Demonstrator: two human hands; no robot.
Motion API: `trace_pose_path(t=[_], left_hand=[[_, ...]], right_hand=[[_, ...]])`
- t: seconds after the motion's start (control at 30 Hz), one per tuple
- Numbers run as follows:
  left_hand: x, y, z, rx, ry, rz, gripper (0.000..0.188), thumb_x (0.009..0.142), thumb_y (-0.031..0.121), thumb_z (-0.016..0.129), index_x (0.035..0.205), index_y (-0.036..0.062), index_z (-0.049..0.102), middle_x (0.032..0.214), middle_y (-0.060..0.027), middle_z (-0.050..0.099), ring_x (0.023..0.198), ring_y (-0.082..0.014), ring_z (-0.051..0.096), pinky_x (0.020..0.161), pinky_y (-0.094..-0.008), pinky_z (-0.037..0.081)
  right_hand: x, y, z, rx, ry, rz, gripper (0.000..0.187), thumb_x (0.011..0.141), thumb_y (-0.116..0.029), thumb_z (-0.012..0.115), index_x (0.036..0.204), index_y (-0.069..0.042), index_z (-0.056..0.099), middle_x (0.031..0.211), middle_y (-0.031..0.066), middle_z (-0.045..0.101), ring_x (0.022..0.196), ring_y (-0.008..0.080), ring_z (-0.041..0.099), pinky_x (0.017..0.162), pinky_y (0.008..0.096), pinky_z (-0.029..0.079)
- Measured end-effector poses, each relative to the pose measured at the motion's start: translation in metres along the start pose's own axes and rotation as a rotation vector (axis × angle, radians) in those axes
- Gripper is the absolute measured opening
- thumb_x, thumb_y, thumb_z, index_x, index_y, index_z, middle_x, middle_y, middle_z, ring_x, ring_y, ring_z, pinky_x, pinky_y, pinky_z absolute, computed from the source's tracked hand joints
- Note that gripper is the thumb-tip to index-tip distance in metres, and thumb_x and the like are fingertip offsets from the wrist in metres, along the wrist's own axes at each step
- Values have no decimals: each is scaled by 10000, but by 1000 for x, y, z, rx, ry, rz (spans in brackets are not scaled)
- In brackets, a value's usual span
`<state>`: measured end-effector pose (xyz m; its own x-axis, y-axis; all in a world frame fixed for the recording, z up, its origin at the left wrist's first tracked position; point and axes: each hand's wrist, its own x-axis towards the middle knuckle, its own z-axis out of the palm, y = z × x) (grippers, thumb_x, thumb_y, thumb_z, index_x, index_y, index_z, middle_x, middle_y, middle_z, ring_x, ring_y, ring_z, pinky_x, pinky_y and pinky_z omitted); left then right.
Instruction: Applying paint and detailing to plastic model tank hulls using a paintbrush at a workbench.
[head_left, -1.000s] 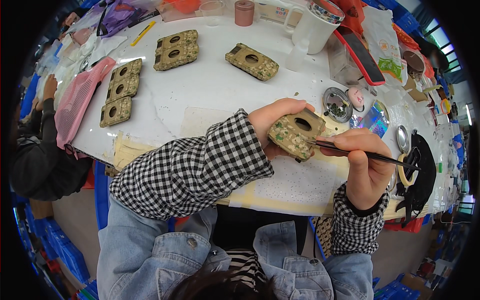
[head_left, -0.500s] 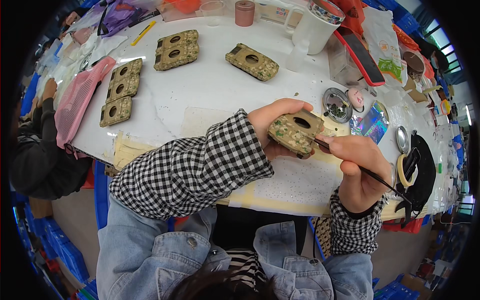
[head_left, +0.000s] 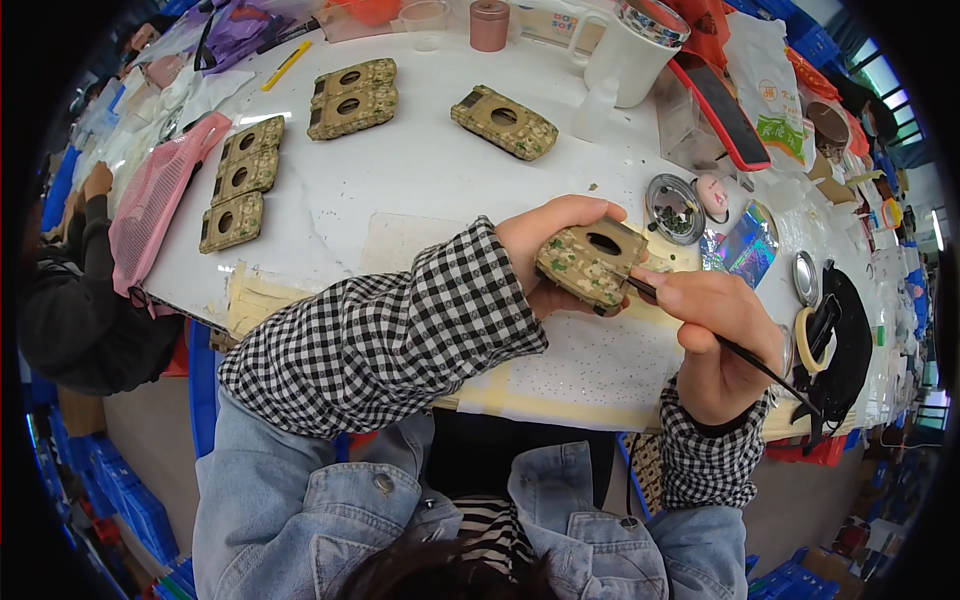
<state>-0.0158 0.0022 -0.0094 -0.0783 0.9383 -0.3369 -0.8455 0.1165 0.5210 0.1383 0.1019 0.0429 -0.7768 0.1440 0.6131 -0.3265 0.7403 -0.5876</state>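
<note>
My left hand (head_left: 530, 238) is closed around a camouflage-painted toy tank hull (head_left: 580, 270) with an oval hole in its top. The thumb lies along the hull's far edge, and the fingers pass underneath, partly hidden. In my right hand (head_left: 722, 325) a thin dark tool (head_left: 755, 364) is pinched like a pen. Its tip meets the hull's right side; whether it is tweezers or a brush I cannot tell. Beyond my hands lie more such hulls: a single one (head_left: 505, 123), a joined pair (head_left: 352, 99) and a row of them (head_left: 239, 178).
Right of the hull sit a round dish with small dark bits (head_left: 675, 212), a shiny foil packet (head_left: 748, 245) and a tape roll (head_left: 812, 340). Farther back stand a white mug (head_left: 628, 70) and a red-cased phone (head_left: 722, 115). A pink mesh basket (head_left: 165, 205) is beside another person's sleeve (head_left: 85, 320).
Almost nothing differs. The tool and right hand have shifted very slightly, with the tip still at the hull's side.
</note>
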Motion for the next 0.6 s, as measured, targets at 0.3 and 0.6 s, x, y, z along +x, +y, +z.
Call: trace_pose_path(t=[0.3,0.6], left_hand=[[-1,0,0,6,-5,3,320,884,344,441,1116,137,518,1069,-117,600,860,-207,590,629,-330,472],[-1,1,1,6,-5,-1,319,886,340,442,1113,128,514,1060,-125,599,850,-211,589,633,-334,474]], right_hand=[[0,0,0,4,-1,0,219,763,-140,663,917,9,614,891,123,659,834,262,635,759,335,508],[0,1,1,15,20,5,223,775,-157,657,922,6,618,893,125,659,829,257,635,750,336,505]])
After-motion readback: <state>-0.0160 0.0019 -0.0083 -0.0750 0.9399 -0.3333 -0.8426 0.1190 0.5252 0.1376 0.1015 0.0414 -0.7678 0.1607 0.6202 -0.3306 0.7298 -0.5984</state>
